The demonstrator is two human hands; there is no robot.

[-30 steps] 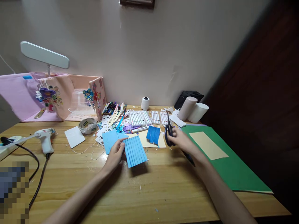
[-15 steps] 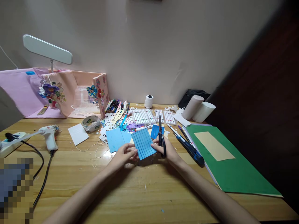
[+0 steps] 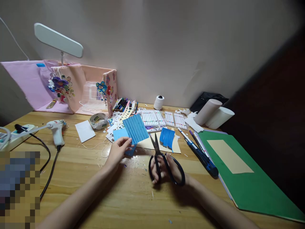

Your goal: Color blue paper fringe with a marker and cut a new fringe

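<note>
Blue paper (image 3: 134, 128) above left fingers (image 3: 125, 142) (pinched).

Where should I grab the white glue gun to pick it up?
Grip the white glue gun by its handle, the part pointing toward the near edge of the wooden table, coming from above. Its nozzle points left toward the power strip, and the black cord trails from the handle's end.

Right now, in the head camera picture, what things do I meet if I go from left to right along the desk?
Glue gun → white card → tape roll → left hand holding the blue slit paper → black scissors in the right hand → pens → green sheet.
</note>
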